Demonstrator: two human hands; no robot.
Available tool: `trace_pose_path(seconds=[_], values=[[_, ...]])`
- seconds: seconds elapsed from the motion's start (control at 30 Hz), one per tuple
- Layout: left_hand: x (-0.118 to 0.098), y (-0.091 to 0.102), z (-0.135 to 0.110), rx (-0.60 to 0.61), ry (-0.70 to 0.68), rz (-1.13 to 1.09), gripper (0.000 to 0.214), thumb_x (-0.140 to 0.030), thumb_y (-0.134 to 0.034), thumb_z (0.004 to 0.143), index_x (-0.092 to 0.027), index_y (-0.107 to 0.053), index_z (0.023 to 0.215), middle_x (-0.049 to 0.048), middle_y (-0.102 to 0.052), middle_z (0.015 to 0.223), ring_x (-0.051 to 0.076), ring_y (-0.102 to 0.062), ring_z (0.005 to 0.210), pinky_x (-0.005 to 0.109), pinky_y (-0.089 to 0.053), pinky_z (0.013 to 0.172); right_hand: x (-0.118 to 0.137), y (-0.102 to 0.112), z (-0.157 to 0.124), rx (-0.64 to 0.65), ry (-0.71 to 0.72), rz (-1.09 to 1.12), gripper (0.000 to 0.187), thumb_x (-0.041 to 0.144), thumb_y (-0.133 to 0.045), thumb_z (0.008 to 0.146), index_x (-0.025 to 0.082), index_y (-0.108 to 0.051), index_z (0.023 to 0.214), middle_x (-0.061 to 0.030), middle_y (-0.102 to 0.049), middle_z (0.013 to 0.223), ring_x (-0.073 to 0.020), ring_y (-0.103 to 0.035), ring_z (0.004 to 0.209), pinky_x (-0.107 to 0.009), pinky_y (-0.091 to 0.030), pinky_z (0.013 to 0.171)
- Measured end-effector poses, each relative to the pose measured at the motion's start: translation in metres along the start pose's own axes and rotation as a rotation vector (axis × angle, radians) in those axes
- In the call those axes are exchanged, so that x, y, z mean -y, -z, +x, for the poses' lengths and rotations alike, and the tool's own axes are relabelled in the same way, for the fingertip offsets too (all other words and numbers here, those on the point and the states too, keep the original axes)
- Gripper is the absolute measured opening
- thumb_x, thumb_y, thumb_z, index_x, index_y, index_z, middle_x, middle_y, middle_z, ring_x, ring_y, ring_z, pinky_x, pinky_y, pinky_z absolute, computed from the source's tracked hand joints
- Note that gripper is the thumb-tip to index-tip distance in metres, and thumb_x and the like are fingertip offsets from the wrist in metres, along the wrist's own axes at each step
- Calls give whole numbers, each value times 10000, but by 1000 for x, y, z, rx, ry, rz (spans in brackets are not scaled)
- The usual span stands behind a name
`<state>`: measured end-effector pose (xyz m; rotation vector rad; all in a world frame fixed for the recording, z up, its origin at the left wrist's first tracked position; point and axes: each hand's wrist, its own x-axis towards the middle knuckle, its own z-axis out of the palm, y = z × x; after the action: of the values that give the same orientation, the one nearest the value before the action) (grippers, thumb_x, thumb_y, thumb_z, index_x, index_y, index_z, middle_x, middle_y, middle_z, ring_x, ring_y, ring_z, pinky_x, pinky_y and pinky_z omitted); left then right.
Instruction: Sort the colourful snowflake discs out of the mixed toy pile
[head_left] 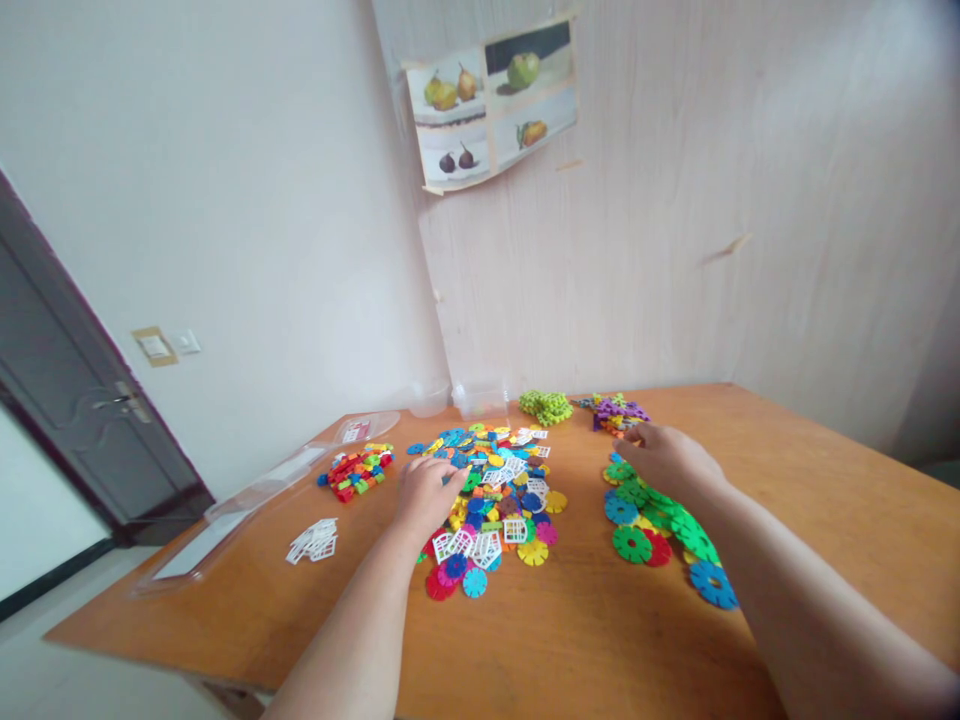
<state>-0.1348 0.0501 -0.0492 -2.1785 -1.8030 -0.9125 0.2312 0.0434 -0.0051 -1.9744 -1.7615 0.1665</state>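
Note:
My left hand (429, 492) rests on the near left side of a pile of colourful plastic discs and white lattice pieces (495, 490); its fingers curl over the pieces, pinching at one I cannot make out. My right hand (664, 457) lies knuckles up on a joined chain of green, blue and red discs (660, 525), its fingertips at the chain's far end beside a purple and orange cluster (619, 412). What its fingers hold, if anything, is hidden.
A wooden table (825, 480) stands against the walls. On it are a heap of small red, blue and green bricks (356, 470), white lattice pieces (313, 541), a green cluster (546, 404), clear plastic containers (480, 396) and a clear flat lid (247, 500). A door (75, 400) is at left.

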Motion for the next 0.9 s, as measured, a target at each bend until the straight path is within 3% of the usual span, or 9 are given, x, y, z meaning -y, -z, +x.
trace_pose_path(seconds=[0.3,0.43,0.5,0.6,0.7,0.8,0.9], values=[[6,6,1,-94,14,-13,365,-408,-485,952,-209,-742,787,64,-751,883,211,-659,915,340,-449,894,12,2,-5,-30,34,2,372,455,-452,891,247,-711,1058,-88,-729,987,-236,-662,876,-285,-382,645],[-8,12,-1,-106,-16,-176,347,-411,-486,955,-216,-734,812,52,-756,903,211,-667,948,350,-465,917,32,-4,-18,-73,192,67,327,434,-457,917,228,-702,984,-71,-714,922,-202,-649,828,-270,-392,666],[-18,14,-3,-94,-57,-270,331,-416,-509,948,-220,-721,787,47,-757,925,216,-660,996,363,-465,945,44,-11,-30,-88,316,122,323,427,-476,927,222,-695,1047,-64,-705,931,-186,-645,813,-267,-409,688],[-36,17,-8,-52,-143,-375,323,-409,-543,943,-220,-684,722,40,-753,972,212,-643,1035,383,-446,999,61,-22,-51,-46,505,178,421,442,-529,922,235,-619,1277,-83,-698,1071,-194,-654,837,-284,-443,704],[-53,22,-14,22,-213,-445,322,-390,-544,955,-223,-668,711,31,-743,1027,199,-634,1044,395,-420,1050,74,-29,-70,10,666,173,557,445,-570,906,223,-519,1414,-129,-654,1239,-256,-650,1030,-333,-484,810],[-67,26,-18,100,-247,-500,322,-372,-542,966,-223,-669,711,32,-730,1060,196,-620,1078,379,-437,1033,80,-32,-80,57,748,202,593,441,-584,903,224,-485,1446,-136,-635,1285,-272,-636,1101,-343,-492,852],[-76,29,-20,179,-282,-557,323,-373,-542,972,-219,-676,722,41,-724,1064,193,-614,1075,362,-462,999,82,-35,-82,96,760,262,503,365,-573,917,236,-527,1400,-104,-684,1191,-233,-673,995,-299,-481,792]])
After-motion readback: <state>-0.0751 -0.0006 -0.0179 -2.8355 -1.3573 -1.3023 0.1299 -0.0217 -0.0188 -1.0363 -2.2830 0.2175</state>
